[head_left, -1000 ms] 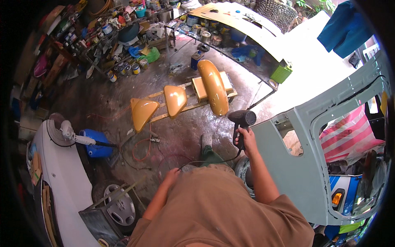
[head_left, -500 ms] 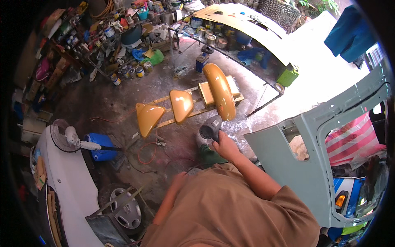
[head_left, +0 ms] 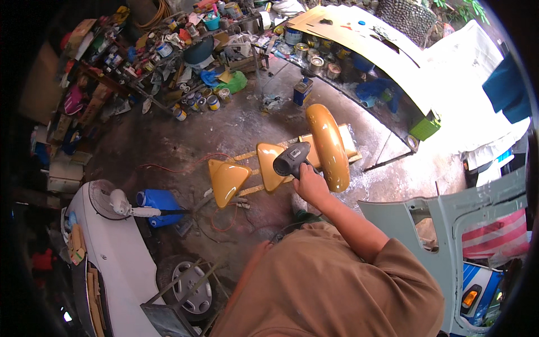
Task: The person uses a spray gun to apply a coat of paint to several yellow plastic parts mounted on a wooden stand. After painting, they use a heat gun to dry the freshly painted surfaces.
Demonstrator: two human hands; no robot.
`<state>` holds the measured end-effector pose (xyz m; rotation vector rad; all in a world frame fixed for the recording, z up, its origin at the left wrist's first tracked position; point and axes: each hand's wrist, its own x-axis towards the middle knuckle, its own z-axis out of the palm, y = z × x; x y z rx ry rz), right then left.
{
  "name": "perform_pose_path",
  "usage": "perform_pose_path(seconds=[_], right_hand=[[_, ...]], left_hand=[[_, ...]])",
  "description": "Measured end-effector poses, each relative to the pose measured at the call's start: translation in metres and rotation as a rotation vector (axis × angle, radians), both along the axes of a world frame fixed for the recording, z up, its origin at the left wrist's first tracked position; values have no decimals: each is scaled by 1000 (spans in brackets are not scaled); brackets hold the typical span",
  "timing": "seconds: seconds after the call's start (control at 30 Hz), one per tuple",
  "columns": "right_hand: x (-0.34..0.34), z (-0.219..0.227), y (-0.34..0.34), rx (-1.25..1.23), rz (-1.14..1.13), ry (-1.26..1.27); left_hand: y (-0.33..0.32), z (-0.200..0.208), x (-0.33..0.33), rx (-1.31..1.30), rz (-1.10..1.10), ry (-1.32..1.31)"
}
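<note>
My right hand [head_left: 310,184] is wrapped round the handle of a dark grey hair dryer [head_left: 291,159], held over a row of glossy golden-orange painted parts. Beneath the dryer, a rounded triangular panel [head_left: 268,157] is partly covered. Another triangular panel [head_left: 229,181] lies to its left. On the right rests a long curved fender [head_left: 329,147]. These parts sit on a low slatted frame [head_left: 252,191]. My left hand [head_left: 259,249] is low beside my shirt, near a dark cord [head_left: 278,236]; its fingers are blurred and partly hidden.
At left are a pedestal fan [head_left: 119,203], a blue jug [head_left: 163,201] and a wheel [head_left: 193,289]. A grey vehicle body panel [head_left: 393,224] stands at right. Paint cans [head_left: 316,63] crowd a far bench; a blue tin [head_left: 302,91] is on the floor. An orange cord [head_left: 193,163] crosses the floor.
My right hand has brought the dryer from below the fender to over the middle triangular panel, left of the fender. The whole view has shifted, so the surroundings sit lower and further right.
</note>
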<state>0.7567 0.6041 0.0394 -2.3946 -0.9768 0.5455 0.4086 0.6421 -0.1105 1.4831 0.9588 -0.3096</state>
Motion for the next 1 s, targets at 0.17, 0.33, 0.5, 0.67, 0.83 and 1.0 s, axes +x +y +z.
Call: perform_pose_path(seconds=[0.17,0.33,0.5,0.67,0.83,1.0], right_hand=[[48,-26,62,57,-16,-26],[96,-33,108,37,-78,14],[149,-28,122,128,-195,26],[179,1,96,373,-458,477],[190,10,38,790,-623,801],[186,0,-31,955,-774,929]], left_hand=[[15,11,24,62,50,41],[22,20,49,95,66,68],[27,14,63,91,37,77],[27,-4,62,36,46,96],[31,10,74,195,-75,95],[25,14,73,183,-117,46]])
